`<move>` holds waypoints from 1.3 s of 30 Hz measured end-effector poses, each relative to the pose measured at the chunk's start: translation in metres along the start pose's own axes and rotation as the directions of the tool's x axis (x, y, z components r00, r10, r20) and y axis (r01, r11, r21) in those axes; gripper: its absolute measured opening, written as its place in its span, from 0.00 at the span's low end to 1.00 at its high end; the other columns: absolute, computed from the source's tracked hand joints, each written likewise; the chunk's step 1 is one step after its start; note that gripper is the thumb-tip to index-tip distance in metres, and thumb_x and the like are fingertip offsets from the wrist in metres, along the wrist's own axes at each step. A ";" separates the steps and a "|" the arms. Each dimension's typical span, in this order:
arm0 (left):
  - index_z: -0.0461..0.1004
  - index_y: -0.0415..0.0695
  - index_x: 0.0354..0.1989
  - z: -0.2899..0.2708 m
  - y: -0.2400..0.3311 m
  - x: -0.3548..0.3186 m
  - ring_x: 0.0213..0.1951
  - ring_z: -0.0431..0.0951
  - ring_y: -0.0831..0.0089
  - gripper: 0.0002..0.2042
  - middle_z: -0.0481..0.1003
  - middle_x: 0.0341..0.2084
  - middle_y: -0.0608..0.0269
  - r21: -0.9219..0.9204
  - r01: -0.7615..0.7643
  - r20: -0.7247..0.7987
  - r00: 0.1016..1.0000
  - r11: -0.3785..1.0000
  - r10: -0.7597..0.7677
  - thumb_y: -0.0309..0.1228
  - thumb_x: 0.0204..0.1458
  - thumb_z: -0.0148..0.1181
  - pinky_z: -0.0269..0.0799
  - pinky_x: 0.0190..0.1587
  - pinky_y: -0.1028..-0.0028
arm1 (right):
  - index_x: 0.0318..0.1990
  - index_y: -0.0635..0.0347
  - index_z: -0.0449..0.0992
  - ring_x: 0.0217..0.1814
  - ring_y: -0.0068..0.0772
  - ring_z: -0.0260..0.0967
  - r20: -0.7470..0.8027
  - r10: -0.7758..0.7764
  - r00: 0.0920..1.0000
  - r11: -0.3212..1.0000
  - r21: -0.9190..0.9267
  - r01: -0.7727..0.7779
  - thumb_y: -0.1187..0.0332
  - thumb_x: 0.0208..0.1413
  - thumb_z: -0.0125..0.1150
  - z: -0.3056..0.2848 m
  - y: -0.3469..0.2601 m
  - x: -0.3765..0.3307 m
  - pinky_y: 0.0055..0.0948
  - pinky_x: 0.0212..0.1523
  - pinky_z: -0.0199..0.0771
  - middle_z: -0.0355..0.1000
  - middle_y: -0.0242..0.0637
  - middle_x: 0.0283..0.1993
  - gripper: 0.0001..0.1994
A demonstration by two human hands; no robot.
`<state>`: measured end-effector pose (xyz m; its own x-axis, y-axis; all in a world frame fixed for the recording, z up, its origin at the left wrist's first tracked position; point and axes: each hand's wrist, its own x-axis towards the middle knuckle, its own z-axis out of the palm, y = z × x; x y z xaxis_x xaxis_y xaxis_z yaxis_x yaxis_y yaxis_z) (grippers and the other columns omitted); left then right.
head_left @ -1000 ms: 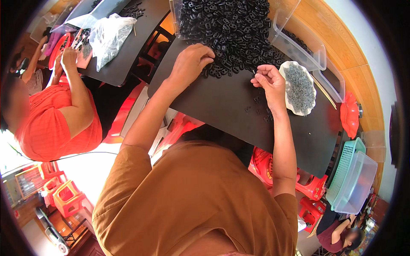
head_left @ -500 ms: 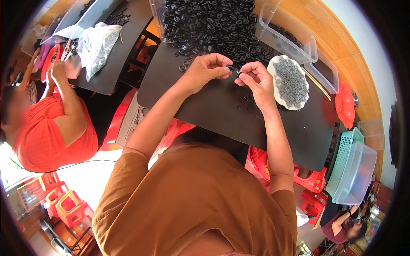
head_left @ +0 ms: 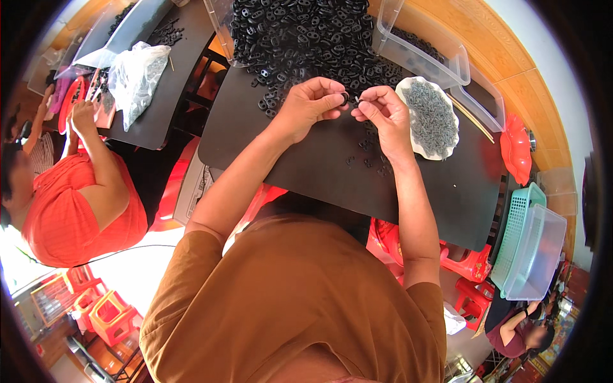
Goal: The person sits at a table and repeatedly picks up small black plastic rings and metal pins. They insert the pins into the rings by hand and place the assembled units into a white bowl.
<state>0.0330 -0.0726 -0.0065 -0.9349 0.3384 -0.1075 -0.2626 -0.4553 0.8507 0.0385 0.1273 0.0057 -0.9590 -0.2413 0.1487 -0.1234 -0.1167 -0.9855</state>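
Note:
Above the dark table, my left hand pinches a small black plastic piece between thumb and fingertips. Just to its right, my right hand is closed in a pinch. A tiny item shows at its fingertips, too small to name. The fingertips of both hands are close but apart. Beyond them spreads a large heap of black oval pieces with holes. Beside my right hand stands a white scalloped tray full of tiny grey pieces. Several small dark bits lie below my hands.
Clear plastic bins stand at the back right, near a red scalloped dish. Teal and clear baskets are off the table's right end. At left, a person in red works at another table with a plastic bag.
The view has shifted slightly, so the table and heap sit a little further left and up. The black piece is turned more upright in my left fingers. Both hands stay pinched close together.

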 end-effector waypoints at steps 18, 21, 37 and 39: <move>0.76 0.40 0.47 -0.012 -0.007 0.003 0.37 0.77 0.82 0.11 0.78 0.37 0.67 0.240 -0.095 -0.008 0.995 0.966 0.100 0.26 0.57 0.63 0.76 0.42 0.79 | 0.42 0.64 0.73 0.36 0.25 0.78 0.003 0.054 0.999 0.990 -0.134 -0.053 0.78 0.58 0.59 0.006 0.007 -0.001 0.21 0.37 0.77 0.74 0.33 0.37 0.06; 0.76 0.40 0.47 -0.011 -0.007 0.003 0.39 0.78 0.81 0.11 0.78 0.38 0.67 0.263 -0.079 -0.015 0.996 0.962 0.086 0.26 0.57 0.62 0.77 0.44 0.79 | 0.42 0.63 0.73 0.36 0.25 0.78 -0.001 0.049 0.999 0.988 -0.144 -0.049 0.78 0.58 0.59 0.007 0.006 -0.002 0.20 0.37 0.77 0.74 0.32 0.36 0.06; 0.77 0.39 0.46 -0.008 -0.007 0.002 0.36 0.78 0.81 0.11 0.78 0.36 0.66 0.310 -0.119 0.006 0.992 0.943 0.124 0.24 0.55 0.63 0.77 0.41 0.80 | 0.41 0.64 0.73 0.36 0.23 0.77 -0.014 0.023 1.000 0.989 -0.146 -0.024 0.79 0.58 0.59 0.009 0.007 -0.002 0.20 0.38 0.79 0.73 0.32 0.36 0.05; 0.77 0.39 0.46 -0.008 -0.007 0.002 0.36 0.78 0.82 0.11 0.79 0.36 0.66 0.330 -0.125 0.009 0.992 0.936 0.130 0.24 0.55 0.63 0.77 0.40 0.81 | 0.41 0.65 0.73 0.37 0.23 0.78 -0.014 0.018 1.000 0.990 -0.143 -0.020 0.80 0.58 0.59 0.009 0.007 -0.002 0.21 0.39 0.79 0.73 0.32 0.37 0.05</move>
<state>0.0310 -0.0755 -0.0169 -0.9589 0.2836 0.0083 -0.0496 -0.1964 0.9793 0.0415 0.1178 -0.0007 -0.9646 -0.2297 0.1293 -0.1391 0.0269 -0.9899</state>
